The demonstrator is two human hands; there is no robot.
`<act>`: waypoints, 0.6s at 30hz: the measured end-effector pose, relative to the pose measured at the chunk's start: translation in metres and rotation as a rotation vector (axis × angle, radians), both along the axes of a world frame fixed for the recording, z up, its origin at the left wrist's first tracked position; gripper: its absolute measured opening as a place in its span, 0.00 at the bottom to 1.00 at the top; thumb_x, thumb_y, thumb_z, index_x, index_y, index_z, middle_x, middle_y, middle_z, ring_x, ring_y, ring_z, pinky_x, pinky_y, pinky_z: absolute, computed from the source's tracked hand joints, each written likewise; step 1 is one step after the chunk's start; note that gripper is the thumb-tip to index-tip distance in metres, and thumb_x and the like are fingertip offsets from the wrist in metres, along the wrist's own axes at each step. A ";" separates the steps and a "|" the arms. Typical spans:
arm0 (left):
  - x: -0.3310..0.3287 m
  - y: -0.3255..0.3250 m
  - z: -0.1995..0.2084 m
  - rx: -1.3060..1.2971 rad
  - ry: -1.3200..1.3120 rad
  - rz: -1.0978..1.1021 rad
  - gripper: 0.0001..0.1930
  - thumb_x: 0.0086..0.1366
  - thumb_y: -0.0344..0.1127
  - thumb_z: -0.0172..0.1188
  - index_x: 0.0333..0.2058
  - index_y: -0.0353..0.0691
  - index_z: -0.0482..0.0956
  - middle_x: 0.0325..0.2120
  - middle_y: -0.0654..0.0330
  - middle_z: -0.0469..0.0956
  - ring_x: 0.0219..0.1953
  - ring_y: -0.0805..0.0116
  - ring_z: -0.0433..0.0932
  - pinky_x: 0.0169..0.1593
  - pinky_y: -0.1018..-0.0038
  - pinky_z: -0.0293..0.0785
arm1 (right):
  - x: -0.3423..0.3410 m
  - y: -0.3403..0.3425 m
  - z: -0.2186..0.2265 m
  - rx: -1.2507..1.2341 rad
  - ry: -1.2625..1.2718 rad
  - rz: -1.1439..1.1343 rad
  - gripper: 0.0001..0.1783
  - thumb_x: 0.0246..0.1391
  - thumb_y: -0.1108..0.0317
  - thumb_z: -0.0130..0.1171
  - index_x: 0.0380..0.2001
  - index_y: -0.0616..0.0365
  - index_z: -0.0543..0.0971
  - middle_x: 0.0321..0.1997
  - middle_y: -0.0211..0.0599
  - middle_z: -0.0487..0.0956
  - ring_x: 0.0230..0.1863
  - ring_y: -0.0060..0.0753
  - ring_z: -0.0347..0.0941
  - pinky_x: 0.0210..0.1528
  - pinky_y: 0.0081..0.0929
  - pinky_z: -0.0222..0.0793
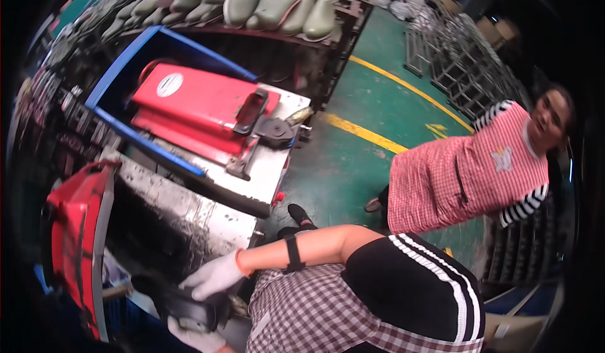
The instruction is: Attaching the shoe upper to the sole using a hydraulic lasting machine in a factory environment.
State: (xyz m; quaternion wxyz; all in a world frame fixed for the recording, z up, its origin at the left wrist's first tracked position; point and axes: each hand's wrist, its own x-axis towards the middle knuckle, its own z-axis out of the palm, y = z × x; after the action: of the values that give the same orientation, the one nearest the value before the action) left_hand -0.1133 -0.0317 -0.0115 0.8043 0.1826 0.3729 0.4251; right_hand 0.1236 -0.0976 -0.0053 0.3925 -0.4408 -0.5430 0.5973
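My right hand [214, 277], in a white glove, presses its fingers on the top of a black shoe-shaped piece [195, 309]. Below it in the picture, my left hand [194, 336], gloved as well, supports the same piece from its near side. The piece looks smooth and rounded; blur and my fingers hide its exact kind. It is held over a dark, scuffed workstation, beside an upright red machine part [75, 227] with a grey edge.
A red metal housing [195, 104] lies in a blue-framed unit [116, 95]. Olive-green shoe-shaped forms [274, 6] fill a rack behind. Another person in a red checked apron [435, 180] stands on the green floor [372, 107] at right, near metal racks [466, 57].
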 end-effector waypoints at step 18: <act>-0.196 -0.029 -0.087 -0.282 0.501 0.737 0.12 0.62 0.34 0.67 0.43 0.39 0.83 0.39 0.62 0.82 0.42 0.66 0.83 0.48 0.67 0.81 | -0.038 0.016 -0.029 0.630 -0.943 -0.210 0.12 0.52 0.63 0.67 0.41 0.46 0.85 0.40 0.31 0.82 0.43 0.42 0.77 0.47 0.44 0.69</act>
State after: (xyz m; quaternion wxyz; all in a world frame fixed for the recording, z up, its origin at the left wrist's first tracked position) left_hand -0.3094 -0.0605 -0.0986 0.5018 0.0239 0.6496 0.5706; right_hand 0.0856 -0.0816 -0.0340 0.2776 -0.5727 -0.7644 0.1032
